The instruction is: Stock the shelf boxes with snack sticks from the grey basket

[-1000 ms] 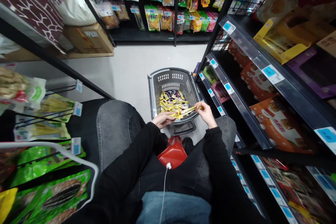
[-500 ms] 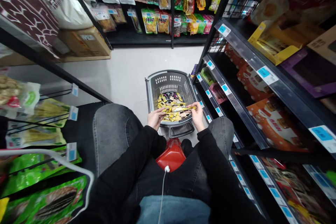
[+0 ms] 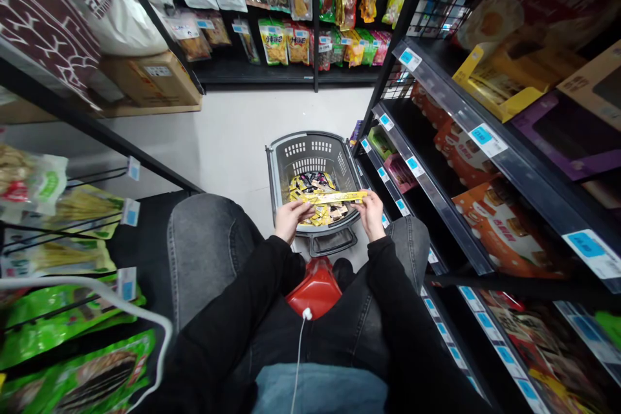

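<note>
The yellow strip (image 3: 334, 196) is long and narrow. It stretches nearly straight and level, raised above the grey basket (image 3: 310, 154).

"What is lying in the basket (image 3: 281, 168)?"
"Packets (image 3: 334, 212), and a strip (image 3: 339, 196) is spanning above them from the left hand (image 3: 290, 218) to the right hand (image 3: 372, 212)."
"And around it?"
"Shelves (image 3: 446, 94) are standing to the right, and a rack (image 3: 257, 71) is standing ahead, beyond the floor (image 3: 233, 123). Ahead on the left, a carton (image 3: 145, 77) is sitting; nearer, on the left, bags (image 3: 82, 362) are hanging on hooks (image 3: 97, 174)."
</note>
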### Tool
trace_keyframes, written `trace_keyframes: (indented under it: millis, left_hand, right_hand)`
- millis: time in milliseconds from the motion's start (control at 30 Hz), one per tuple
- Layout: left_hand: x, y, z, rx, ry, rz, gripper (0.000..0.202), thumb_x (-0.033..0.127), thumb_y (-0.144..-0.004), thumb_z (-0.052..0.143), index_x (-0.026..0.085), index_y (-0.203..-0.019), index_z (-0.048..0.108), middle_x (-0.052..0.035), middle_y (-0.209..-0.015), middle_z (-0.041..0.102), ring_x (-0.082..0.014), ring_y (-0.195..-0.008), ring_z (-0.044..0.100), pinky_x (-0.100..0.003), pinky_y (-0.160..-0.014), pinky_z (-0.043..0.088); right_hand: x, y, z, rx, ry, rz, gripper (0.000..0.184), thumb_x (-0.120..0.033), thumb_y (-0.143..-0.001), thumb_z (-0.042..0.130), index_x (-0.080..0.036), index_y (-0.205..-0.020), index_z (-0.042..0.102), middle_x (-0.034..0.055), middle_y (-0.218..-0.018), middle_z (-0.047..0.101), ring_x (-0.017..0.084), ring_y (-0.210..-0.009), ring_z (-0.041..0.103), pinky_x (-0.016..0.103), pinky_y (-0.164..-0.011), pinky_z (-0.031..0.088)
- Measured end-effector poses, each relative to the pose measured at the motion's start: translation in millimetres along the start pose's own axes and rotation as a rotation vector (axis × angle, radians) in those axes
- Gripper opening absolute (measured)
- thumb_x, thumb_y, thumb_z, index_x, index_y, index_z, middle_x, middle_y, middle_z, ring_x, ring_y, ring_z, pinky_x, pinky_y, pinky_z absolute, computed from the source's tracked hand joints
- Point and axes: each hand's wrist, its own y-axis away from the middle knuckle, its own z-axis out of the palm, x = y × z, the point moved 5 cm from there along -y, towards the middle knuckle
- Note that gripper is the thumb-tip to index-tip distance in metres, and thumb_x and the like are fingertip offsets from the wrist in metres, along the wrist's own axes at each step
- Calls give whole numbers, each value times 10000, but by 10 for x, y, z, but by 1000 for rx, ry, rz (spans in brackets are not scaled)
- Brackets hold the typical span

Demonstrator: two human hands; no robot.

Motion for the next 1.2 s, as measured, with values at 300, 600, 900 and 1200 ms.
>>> trace_keyframes:
  millis: [300, 600, 900, 1200]
  left_hand:
    - [-37, 45, 14, 75, 134, 23, 58, 137, -754, 586, 91, -741, 552, -51, -649, 622, -205, -742, 680, -338, -763, 562]
    - [-70, 72, 109, -246, -293, -143, 295, 117, -529, 761, 110, -775, 598, -17, -533, 631, -216, -586, 663, -334, -641, 562]
    - [-356, 333, 372, -658, -480, -267, 250, 278, -547, 754, 134, -693, 610, -9, -577, 621, -161, -518, 614, -259, -488, 519]
    - [-401, 322, 393, -508, -296, -347, 350, 207, -580, 747, 128, -856, 548, -58, -711, 677, -167, -544, 636, -304, -520, 542]
  right_hand:
    - [24, 39, 87, -27, -55, 13, 230, -281, -665, 548, -193, -872, 501, 30, -822, 587, 130, -628, 580, 329, -630, 544]
    - [-59, -73, -189, 118, 116, -91, 248, -314, -689, 509, -180, -898, 523, 30, -809, 573, 106, -573, 545, 258, -518, 505]
    - [-21, 84, 131, -138, 70, -21, 394, -262, -571, 700, -183, -913, 522, -18, -706, 587, 117, -641, 573, 264, -657, 495]
    - [241, 284, 444, -253, 142, 134, 249, -301, -565, 698, -182, -677, 510, -57, -530, 505, 90, -486, 486, 210, -486, 420]
